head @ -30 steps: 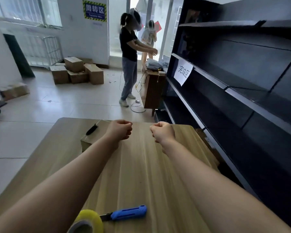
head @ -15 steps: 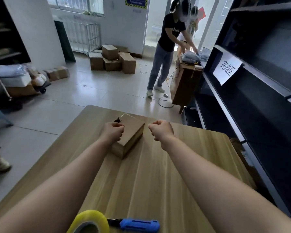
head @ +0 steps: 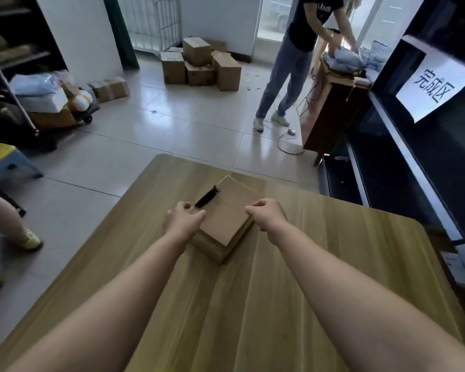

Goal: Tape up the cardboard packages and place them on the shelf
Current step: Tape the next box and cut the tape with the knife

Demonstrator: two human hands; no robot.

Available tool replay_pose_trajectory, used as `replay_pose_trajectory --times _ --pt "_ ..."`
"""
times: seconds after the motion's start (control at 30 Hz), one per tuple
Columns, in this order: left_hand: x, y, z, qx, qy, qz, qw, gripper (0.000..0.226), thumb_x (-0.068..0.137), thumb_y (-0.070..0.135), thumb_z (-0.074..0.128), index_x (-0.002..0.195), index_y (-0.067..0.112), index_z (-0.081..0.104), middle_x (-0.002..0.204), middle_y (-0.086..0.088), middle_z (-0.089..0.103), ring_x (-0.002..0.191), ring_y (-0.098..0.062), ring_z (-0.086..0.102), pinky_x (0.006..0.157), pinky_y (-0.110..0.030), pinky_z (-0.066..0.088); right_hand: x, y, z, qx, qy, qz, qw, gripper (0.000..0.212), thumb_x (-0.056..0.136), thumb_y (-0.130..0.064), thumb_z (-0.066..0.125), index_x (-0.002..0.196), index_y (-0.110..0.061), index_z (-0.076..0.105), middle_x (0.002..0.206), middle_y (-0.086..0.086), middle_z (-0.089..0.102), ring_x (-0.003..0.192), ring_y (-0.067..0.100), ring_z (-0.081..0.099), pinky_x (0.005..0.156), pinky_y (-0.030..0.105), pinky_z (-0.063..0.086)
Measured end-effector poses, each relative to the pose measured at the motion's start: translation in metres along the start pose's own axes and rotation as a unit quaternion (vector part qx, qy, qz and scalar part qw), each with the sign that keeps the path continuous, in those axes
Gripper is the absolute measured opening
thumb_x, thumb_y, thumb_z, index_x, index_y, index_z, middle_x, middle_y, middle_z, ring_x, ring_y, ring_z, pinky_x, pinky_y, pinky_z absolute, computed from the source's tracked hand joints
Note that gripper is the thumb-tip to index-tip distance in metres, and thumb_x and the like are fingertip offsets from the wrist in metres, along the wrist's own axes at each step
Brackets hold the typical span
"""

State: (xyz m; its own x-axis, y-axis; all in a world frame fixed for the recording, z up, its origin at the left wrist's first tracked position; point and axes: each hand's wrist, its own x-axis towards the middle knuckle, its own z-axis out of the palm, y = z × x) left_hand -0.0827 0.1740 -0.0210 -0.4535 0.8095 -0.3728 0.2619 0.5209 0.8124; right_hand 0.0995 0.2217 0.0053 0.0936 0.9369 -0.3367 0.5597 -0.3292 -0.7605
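Item 1, far left: a loaded trolley [head: 65,114] is parked on the tiled floor, with a yellow-topped stool [head: 0,159] nearer the camera.

Item 2: a wooden table [head: 226,304] is seen in the foreground, with both bare forearms stretched out over it.

Item 3: the left hand [head: 183,221] is set against the left edge of the cardboard package [head: 226,218], fingers curled. Whether the package is gripped cannot be told.

Item 4: the cardboard package is laid flat on the table's far half, turned at an angle. A black pen-shaped object [head: 206,197] is laid on its top, near the left hand.

Item 5: the right hand [head: 269,216] is held as a fist at the package's right edge. Any grip cannot be told.

Item 6, background: stacked cardboard boxes [head: 199,63] are seen on the floor, and a standing person [head: 293,63] is bent over a wooden cabinet [head: 330,111].

Item 7, right: a dark shelf [head: 414,162] is marked with a paper sign [head: 435,84].
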Motion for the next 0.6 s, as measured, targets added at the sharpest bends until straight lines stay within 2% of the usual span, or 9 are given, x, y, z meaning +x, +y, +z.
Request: replay_pose_trajectory --times 0.1,0.3,0.4,0.47,0.6 --pt "0.019 -0.007 0.009 0.037 0.008 -0.019 0.999 0.073 0.077 0.052 0.069 0.139 0.023 0.043 0.141 -0.013 0.040 0.129 -0.033 0.042 0.106 -0.046 0.040 0.021 0.004 0.009 -0.045 0.015 0.001 0.999 0.009 0.084 -0.030 0.067 0.085 -0.021 0.064 0.103 0.002 0.069 0.101 0.023 0.061 0.087 0.034 0.049" --pt "0.042 -0.010 0.028 0.102 -0.006 -0.022 0.995 0.084 0.078 0.058 0.068 0.146 0.022 0.034 0.149 -0.014 0.032 0.139 -0.034 0.026 0.114 -0.044 0.028 0.056 0.009 0.022 -0.117 0.049 -0.004 0.992 0.041 0.081 -0.036 0.070 0.116 -0.018 0.061 0.126 0.008 0.058 0.120 0.027 0.052 0.100 0.034 0.045" --pt "0.052 -0.013 0.033 0.127 -0.026 -0.017 0.991 0.088 0.075 0.054 0.073 0.146 0.020 0.035 0.146 -0.015 0.036 0.137 -0.034 0.030 0.113 -0.044 0.031 0.066 0.014 0.023 -0.121 0.059 -0.003 0.991 0.056 0.081 -0.036 0.072 0.130 -0.017 0.055 0.138 0.008 0.048 0.132 0.026 0.040 0.105 0.034 0.039" --pt "0.057 -0.018 0.034 0.118 -0.042 -0.010 0.992 0.081 0.072 0.049 0.077 0.140 0.023 0.041 0.138 -0.013 0.041 0.130 -0.032 0.039 0.108 -0.044 0.037 0.071 0.016 0.024 -0.122 0.050 -0.001 0.991 0.066 0.080 -0.037 0.073 0.138 -0.018 0.049 0.145 0.006 0.043 0.136 0.026 0.036 0.109 0.036 0.036" --pt "0.062 -0.020 0.025 0.096 -0.101 0.003 0.990 0.074 0.072 0.037 0.082 0.136 0.025 0.046 0.135 -0.006 0.042 0.125 -0.027 0.043 0.106 -0.045 0.040 0.073 0.019 0.026 -0.158 0.052 0.015 0.986 0.070 0.082 -0.045 0.067 0.143 -0.020 0.044 0.144 0.005 0.047 0.135 0.027 0.039 0.108 0.038 0.035"
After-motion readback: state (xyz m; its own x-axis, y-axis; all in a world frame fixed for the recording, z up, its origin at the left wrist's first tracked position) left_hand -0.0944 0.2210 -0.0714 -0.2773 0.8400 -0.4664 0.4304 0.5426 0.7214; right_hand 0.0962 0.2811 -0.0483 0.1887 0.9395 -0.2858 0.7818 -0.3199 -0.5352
